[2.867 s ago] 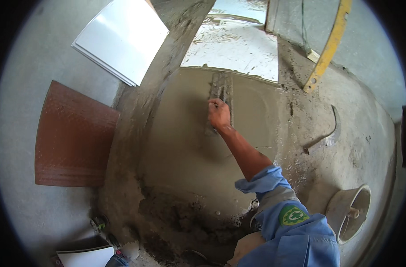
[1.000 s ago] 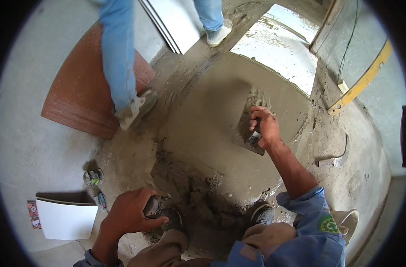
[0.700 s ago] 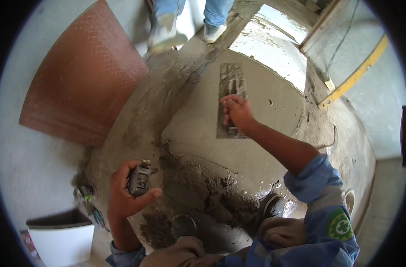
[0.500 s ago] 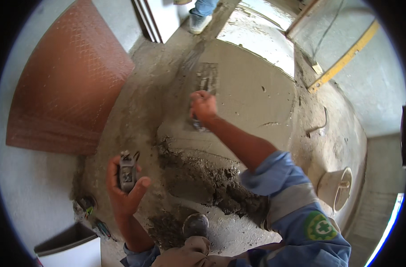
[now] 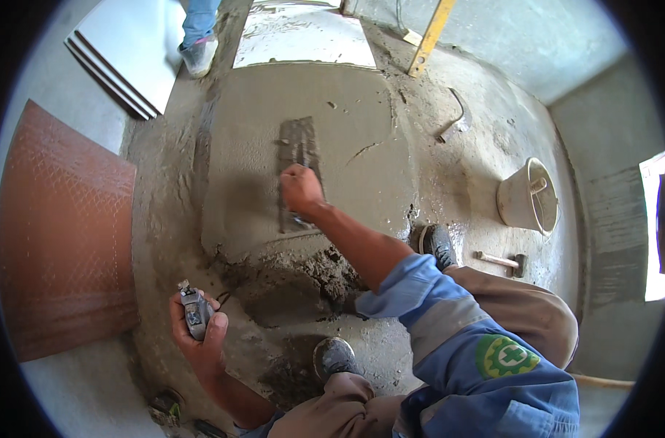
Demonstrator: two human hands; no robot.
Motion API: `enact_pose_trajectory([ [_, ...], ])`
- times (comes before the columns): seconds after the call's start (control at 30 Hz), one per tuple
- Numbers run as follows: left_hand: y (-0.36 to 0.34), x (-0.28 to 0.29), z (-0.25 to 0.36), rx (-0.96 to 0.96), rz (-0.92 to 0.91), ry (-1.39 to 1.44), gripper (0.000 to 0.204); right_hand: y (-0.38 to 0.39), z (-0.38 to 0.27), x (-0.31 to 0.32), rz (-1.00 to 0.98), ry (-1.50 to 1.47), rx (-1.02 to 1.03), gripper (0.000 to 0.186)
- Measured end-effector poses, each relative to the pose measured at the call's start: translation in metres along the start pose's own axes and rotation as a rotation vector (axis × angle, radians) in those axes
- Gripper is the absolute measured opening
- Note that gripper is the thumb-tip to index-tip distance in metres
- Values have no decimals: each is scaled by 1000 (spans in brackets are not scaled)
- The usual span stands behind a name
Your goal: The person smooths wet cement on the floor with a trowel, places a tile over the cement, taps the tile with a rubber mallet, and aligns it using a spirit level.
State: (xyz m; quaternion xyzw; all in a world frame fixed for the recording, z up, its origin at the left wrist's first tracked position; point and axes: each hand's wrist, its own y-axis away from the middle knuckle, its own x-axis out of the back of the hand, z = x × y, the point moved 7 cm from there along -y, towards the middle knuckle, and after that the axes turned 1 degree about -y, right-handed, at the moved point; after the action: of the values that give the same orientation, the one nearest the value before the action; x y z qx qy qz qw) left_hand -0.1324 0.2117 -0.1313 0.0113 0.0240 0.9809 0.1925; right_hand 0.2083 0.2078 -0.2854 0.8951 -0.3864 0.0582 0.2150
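My right hand (image 5: pixel 301 191) grips the handle of a flat rectangular trowel (image 5: pixel 297 135), its blade lying on smoothed wet mortar (image 5: pixel 354 160). The blade is smeared with mortar. My left hand (image 5: pixel 210 352), lower left, has its fingers wrapped around a grey tape measure (image 5: pixel 195 315), held above the floor, apart from the mortar. A dark strap loop hangs off the tape measure. Between me and the smoothed bed lies a rough heap of darker mortar (image 5: pixel 288 292).
A white tile (image 5: pixel 303 36) borders the mortar's far edge. White panels (image 5: pixel 128 51) and a reddish-brown sheet (image 5: pixel 70 241) lean at left, near another person's boot (image 5: pixel 199 57). At right are a bucket (image 5: pixel 518 193), a hammer (image 5: pixel 500 259), a curved tool (image 5: pixel 460 120) and a yellow level (image 5: pixel 428 40).
The view has swung right, bringing the hammer and my right shoe into sight. My trowel has moved rightward from the mortar's left edge. My left hand still holds the tape measure.
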Motion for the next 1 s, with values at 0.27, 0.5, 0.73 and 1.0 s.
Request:
enact_pose_trajectory([
  [0.27,-12,-24,8,18,-59,-24,50,42,33,160,103,66,-74,22],
  [0.5,-15,-36,10,-33,-110,10,49,64,70,259,144,1,-94,19],
  [0.73,-13,-12,5,36,-17,5,47,65,41,240,23,4,1,22],
  [1.0,-14,-13,15,-21,74,-21,49,8,-26,29,-330,-4,198,26],
])
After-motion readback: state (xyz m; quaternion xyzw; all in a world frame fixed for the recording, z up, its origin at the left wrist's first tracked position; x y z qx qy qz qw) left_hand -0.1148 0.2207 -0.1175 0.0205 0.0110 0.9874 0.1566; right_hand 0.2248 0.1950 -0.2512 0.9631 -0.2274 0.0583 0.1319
